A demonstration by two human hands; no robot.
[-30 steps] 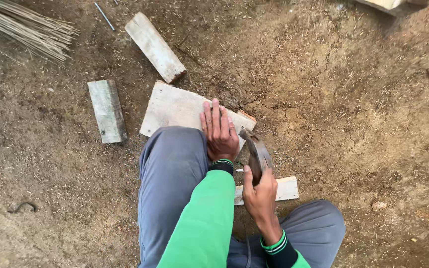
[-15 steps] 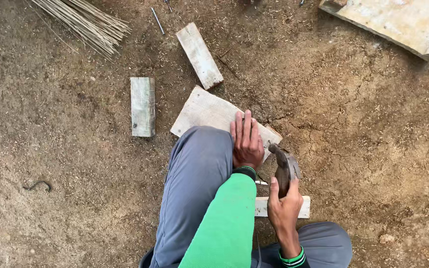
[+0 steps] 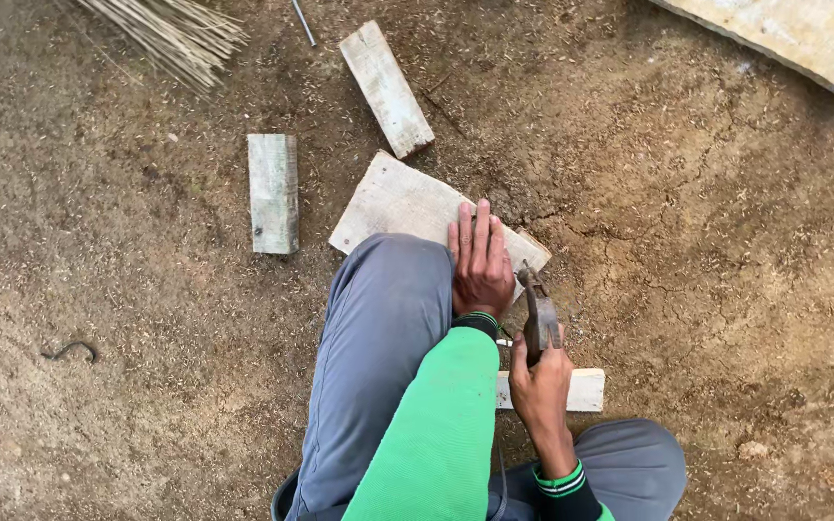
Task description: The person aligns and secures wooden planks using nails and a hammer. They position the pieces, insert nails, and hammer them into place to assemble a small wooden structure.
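Wooden board [image 3: 393,205], lying flat on the dirt floor [image 3: 726,241] with its long axis slanting from upper left to lower right, is pinned by the flat, splayed left hand [image 3: 481,260], while a hammer [image 3: 539,318] is gripped in the right hand [image 3: 541,391] just beside its right end.

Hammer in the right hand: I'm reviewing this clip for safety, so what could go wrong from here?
The hammer in the right hand is close beside the left hand, which lies flat on the wooden board; a stray blow could hit those fingers. The board rests on loose dirt ground and may shift when struck. The person's knee crowds the work, which may cramp the swing.
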